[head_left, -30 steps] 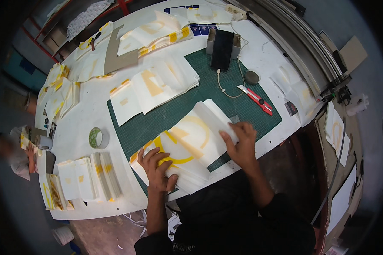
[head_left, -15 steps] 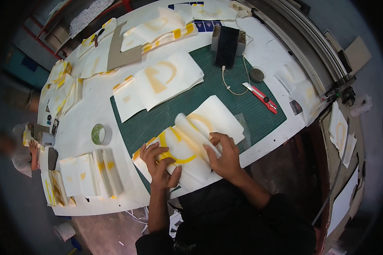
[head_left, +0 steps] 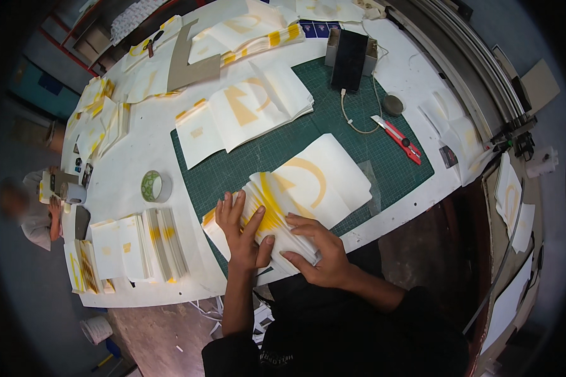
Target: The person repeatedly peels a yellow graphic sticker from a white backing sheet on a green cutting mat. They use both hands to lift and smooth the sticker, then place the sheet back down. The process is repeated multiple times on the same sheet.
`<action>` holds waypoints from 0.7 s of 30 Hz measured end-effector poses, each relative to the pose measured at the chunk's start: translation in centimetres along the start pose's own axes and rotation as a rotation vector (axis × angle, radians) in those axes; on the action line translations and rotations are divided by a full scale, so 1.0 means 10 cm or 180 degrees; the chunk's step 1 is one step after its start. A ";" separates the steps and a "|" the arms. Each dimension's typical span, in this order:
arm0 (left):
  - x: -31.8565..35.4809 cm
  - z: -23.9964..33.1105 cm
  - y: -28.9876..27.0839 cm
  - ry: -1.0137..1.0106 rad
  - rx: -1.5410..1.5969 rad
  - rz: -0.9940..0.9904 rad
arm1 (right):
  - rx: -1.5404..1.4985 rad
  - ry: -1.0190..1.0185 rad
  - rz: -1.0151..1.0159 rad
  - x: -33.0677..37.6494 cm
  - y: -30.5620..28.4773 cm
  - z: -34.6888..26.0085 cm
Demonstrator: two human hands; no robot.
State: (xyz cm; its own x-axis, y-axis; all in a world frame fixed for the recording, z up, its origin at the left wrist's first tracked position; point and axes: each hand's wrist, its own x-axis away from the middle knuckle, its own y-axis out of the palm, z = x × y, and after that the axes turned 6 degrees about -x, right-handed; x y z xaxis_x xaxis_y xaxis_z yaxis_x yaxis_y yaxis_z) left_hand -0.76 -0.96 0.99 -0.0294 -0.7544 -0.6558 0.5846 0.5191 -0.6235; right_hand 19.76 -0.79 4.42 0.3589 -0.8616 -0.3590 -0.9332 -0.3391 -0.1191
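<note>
A stack of white printed paper sheets (head_left: 326, 182) lies at the near edge of the green cutting mat (head_left: 258, 154). Its left part is bent up into a thick fold (head_left: 271, 220), whose fanned edges show yellow streaks. My left hand (head_left: 242, 235) rests against the fold's left side, fingers spread and stretched out. At the lower right of that fold, my right hand (head_left: 321, 254) grips the sheets between thumb and fingers. To the right a pale orange curved print shows on the flat sheet. My palms hide part of the lower edges.
Farther on the mat lie another sheet stack (head_left: 242, 113), a red utility knife (head_left: 399, 139) and a dark slab (head_left: 349, 61) with a cable. A tape roll (head_left: 156, 186) and folded bundles (head_left: 135, 248) are left. A metal rail (head_left: 459, 69) runs along the right. Another person (head_left: 41, 213) works far left.
The loosely rolled yellow-printed sheet has become a thicker fold with fanned yellow edges. My right hand has moved lower along it. My left fingers have straightened. The view has shifted slightly.
</note>
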 end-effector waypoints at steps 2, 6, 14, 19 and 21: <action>-0.02 0.01 0.00 0.0015 -0.0044 -0.0096 | -0.0189 0.0061 0.0119 0.03 0.00 0.03; -0.04 0.02 0.00 0.0124 -0.0253 -0.0374 | -0.0056 0.0232 0.0259 0.01 -0.02 0.04; -0.08 0.02 0.03 -0.0130 -0.0047 -0.0367 | -0.1245 0.0986 0.0103 -0.07 -0.19 0.52; -0.06 -0.01 0.05 -0.0104 -0.0076 -0.0313 | -0.2126 0.1248 -0.0579 -0.30 -0.32 0.34; -0.06 -0.01 0.04 -0.0108 -0.0061 -0.0312 | -0.1953 0.1092 -0.1003 -0.32 -0.38 0.41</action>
State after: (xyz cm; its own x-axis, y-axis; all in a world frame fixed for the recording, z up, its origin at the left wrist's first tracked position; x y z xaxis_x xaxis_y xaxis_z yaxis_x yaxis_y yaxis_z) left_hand -0.55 -0.25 1.09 -0.0581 -0.8149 -0.5767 0.5646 0.4496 -0.6921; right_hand 22.05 4.81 2.25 0.6852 -0.7245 -0.0741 -0.6441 -0.6503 0.4027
